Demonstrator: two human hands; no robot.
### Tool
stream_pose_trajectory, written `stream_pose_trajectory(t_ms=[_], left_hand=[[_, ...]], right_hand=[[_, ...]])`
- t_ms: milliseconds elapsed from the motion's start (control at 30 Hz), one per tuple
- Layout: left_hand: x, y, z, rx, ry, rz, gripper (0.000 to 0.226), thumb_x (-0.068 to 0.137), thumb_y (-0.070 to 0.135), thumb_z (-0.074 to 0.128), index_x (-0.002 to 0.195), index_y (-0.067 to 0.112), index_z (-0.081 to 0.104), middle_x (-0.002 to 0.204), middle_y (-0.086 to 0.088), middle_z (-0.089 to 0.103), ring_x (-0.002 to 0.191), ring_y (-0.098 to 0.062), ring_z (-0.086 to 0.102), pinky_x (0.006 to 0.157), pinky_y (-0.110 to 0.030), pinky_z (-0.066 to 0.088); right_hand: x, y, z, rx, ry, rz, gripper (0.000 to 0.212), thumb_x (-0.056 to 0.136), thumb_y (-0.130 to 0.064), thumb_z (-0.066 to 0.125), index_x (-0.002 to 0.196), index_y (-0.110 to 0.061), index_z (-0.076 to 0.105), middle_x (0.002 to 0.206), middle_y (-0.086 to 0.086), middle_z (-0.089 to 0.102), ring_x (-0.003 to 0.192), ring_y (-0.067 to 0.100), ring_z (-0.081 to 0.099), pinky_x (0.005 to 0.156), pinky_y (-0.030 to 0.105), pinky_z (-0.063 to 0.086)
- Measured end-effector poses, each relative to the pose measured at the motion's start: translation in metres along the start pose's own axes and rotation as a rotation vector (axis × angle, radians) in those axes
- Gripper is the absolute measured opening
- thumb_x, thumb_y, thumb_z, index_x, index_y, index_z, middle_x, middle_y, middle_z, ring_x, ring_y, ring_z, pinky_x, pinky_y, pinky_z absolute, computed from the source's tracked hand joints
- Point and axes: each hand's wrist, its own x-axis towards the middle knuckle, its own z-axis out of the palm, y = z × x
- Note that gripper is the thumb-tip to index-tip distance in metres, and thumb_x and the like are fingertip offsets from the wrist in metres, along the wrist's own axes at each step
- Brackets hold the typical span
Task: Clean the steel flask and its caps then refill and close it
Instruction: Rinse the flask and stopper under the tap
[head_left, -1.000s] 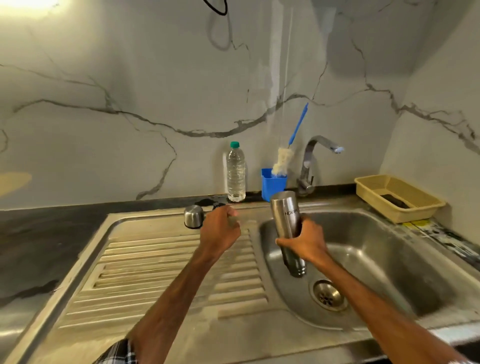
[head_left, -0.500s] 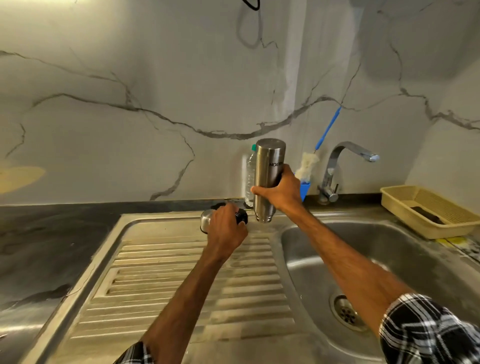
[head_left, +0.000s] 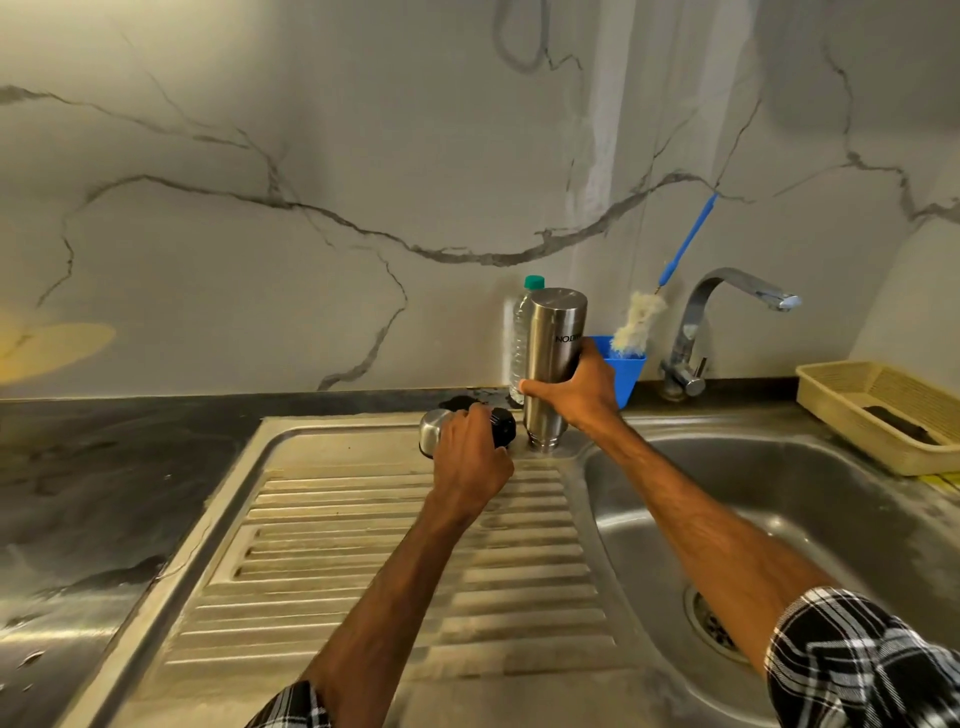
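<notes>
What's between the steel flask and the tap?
A blue cup holding a blue-handled bottle brush stands between the flask and the tap, seen in the head view; the right hand gripping the flask partly covers the cup.

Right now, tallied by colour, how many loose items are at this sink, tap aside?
Steel: 2, cylindrical steel flask, round steel cap
Yellow: 1, yellow plastic basket
Black: 2, round black plastic cap, dark flat object in the basket
Blue: 2, blue plastic cup, blue-handled bottle brush
Clear: 1, clear plastic water bottle
Total: 8
</notes>
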Motion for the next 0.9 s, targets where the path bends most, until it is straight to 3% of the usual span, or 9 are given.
stream_pose_trajectory(t_ms=[300, 433, 600, 900], left_hand=[[0.007, 0.000, 0.008, 0.105, -0.044, 0.018, 0.055, 0.085, 0.014, 0.074, 0.133, 0.007, 0.050, 0.134, -0.012, 0.057, 0.129, -0.030, 0.047, 0.110, -0.038, 0.040], [0.021, 0.008, 0.008, 0.185, -0.135, 0.063, 0.049, 0.087, 0.012, 0.071, 0.129, 0.005, 0.048, 0.135, -0.015, 0.051, 0.130, -0.032, 0.039, 0.103, -0.037, 0.039], [0.040, 0.010, 0.006, 0.310, -0.223, 0.097, 0.055, 0.092, 0.019, 0.069, 0.137, 0.002, 0.043, 0.140, -0.021, 0.048, 0.133, -0.037, 0.039, 0.107, -0.039, 0.037], [0.038, 0.002, 0.001, 0.228, -0.260, 0.122, 0.044, 0.090, 0.021, 0.071, 0.127, 0.006, 0.051, 0.132, -0.016, 0.057, 0.123, -0.032, 0.052, 0.093, -0.038, 0.044]], right_hand=[[-0.003, 0.002, 0.005, -0.017, -0.029, -0.027, 0.085, 0.066, -0.030, 0.092, 0.135, -0.012, 0.045, 0.124, 0.008, 0.062, 0.101, 0.017, 0.059, 0.085, 0.028, 0.047], [0.001, 0.008, 0.004, 0.006, -0.039, 0.005, 0.085, 0.065, -0.032, 0.092, 0.135, -0.013, 0.047, 0.126, 0.008, 0.063, 0.105, 0.019, 0.062, 0.083, 0.024, 0.047], [0.004, 0.011, 0.002, -0.020, -0.077, 0.005, 0.087, 0.063, -0.037, 0.093, 0.134, -0.012, 0.049, 0.123, 0.008, 0.065, 0.105, 0.020, 0.064, 0.084, 0.026, 0.051], [-0.001, 0.008, -0.004, -0.069, -0.142, 0.046, 0.084, 0.067, -0.042, 0.091, 0.133, -0.011, 0.050, 0.127, 0.009, 0.064, 0.111, 0.023, 0.063, 0.085, 0.027, 0.050]])
